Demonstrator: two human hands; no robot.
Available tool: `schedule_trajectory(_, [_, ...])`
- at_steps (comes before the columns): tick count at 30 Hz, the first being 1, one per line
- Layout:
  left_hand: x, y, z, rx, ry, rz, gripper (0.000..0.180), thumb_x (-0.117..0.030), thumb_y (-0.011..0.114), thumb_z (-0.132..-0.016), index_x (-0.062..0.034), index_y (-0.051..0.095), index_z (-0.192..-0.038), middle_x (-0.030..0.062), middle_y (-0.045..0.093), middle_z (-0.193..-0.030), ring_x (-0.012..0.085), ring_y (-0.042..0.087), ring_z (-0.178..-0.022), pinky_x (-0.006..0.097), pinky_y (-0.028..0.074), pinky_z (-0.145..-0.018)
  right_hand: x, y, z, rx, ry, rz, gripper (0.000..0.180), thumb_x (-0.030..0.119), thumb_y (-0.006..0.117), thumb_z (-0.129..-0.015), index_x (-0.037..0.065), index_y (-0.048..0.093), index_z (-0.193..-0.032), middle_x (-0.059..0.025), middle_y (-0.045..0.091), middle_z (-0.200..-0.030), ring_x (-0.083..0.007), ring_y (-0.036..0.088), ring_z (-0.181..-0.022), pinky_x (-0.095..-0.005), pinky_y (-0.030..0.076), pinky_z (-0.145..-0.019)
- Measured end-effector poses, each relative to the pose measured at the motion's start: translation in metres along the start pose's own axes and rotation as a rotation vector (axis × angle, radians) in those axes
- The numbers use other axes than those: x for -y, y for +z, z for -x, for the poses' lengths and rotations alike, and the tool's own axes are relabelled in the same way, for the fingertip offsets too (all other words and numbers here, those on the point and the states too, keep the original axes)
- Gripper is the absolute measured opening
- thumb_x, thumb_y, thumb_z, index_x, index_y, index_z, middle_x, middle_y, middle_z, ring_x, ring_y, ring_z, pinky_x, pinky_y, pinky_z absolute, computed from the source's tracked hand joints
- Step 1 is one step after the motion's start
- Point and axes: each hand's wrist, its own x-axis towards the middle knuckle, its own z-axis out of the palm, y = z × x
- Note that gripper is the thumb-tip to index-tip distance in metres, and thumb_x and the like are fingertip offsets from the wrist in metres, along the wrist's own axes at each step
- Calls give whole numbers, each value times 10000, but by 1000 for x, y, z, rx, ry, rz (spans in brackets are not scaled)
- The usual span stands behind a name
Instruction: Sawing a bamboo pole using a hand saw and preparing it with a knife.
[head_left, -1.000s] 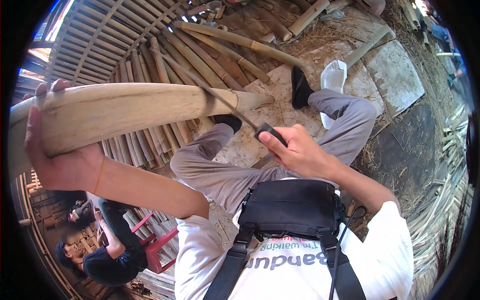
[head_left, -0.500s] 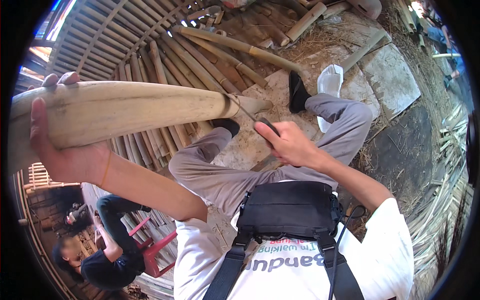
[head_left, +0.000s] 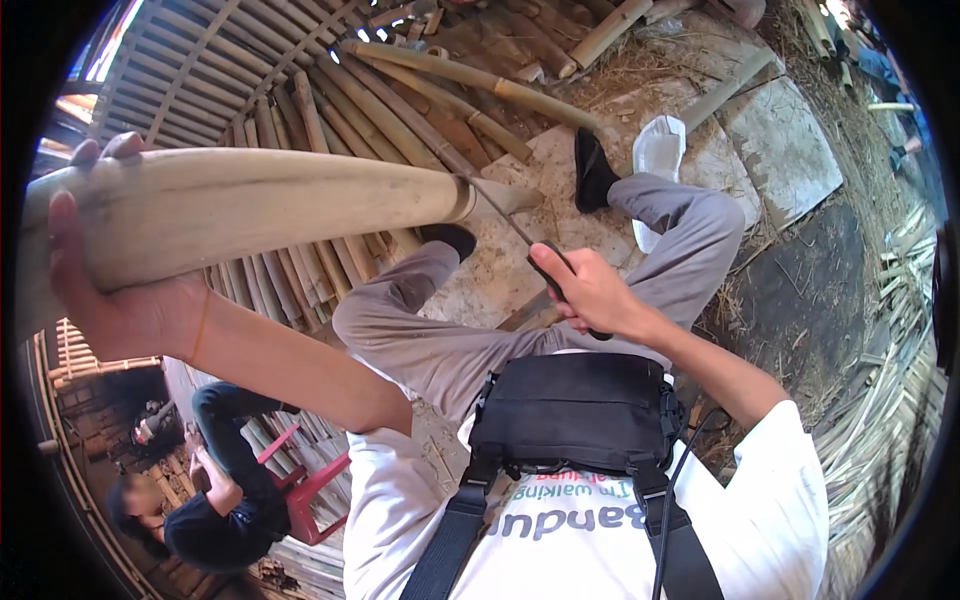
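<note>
My left hand [head_left: 135, 310] is wrapped round the near end of a thick, pale bamboo pole [head_left: 280, 205], its fingertips showing over the top. The pole points away to the right, above the floor. My right hand [head_left: 600, 295] is closed on the black handle of a knife [head_left: 512, 222] with a long, thin blade. The blade's tip reaches the ringed joint of the pole, near its far end; whether it cuts in there cannot be made out. Beyond this joint a thinner bamboo length [head_left: 515, 198] shows near the floor.
Many bamboo poles [head_left: 320, 120] lie side by side at the far left, by a slatted wall [head_left: 200, 60]. My grey-trousered legs [head_left: 670, 230] are spread beneath the work. A seated person [head_left: 225, 500] is at the lower left, beside a red chair [head_left: 315, 500]. Bamboo strips [head_left: 890, 330] pile up at right.
My right hand has drawn back down and to the right with the knife, more of the blade now showing. The pole has shifted slightly upward with my left hand.
</note>
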Motion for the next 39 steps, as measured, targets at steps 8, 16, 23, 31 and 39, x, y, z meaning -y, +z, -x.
schedule_trajectory(8, [-2, 22, -1, -28, -29, -134, 269, -177, 484, -819, -70, 543, -1058, 221, 533, -1034, 359, 544, -916, 430, 455, -810, 75, 25, 13, 6, -554, 229, 628, 532, 429, -898, -24, 462, -610, -59, 401, -470, -112, 377, -479, -331, 364, -465])
schedule_trajectory(16, [5, 29, 2, -103, 76, -64, 290, -167, 543, -812, -17, 509, -1058, 173, 525, -954, 276, 524, -868, 395, 443, -782, -52, -27, -13, -115, 120, 216, 626, 568, 418, -885, 19, 474, -588, -49, 448, -468, -90, 444, -426, -288, 353, -401])
schedule_trajectory(23, [4, 28, 0, -89, 11, -236, 357, -215, 564, -802, 0, 481, -1075, 191, 532, -975, 291, 555, -874, 369, 465, -759, 34, 15, -1, -38, -216, 101, 607, 562, 431, -884, 40, 460, -576, -25, 420, -470, -96, 411, -434, -285, 347, -410])
schedule_trajectory(31, [-7, -1, 3, -70, 7, -201, 359, -220, 524, -810, -35, 469, -1114, 188, 532, -1006, 333, 562, -889, 418, 496, -711, -31, -3, -15, -9, -45, 64, 557, 529, 420, -903, 59, 421, -603, 4, 406, -490, -83, 392, -388, -254, 328, -369])
schedule_trajectory(39, [-7, -3, 3, -115, 96, -246, 362, -210, 528, -784, -20, 477, -1089, 170, 521, -986, 300, 539, -874, 442, 459, -793, 12, 13, -6, 43, 22, 32, 574, 528, 413, -906, 64, 406, -567, 0, 421, -486, -89, 430, -391, -263, 345, -373])
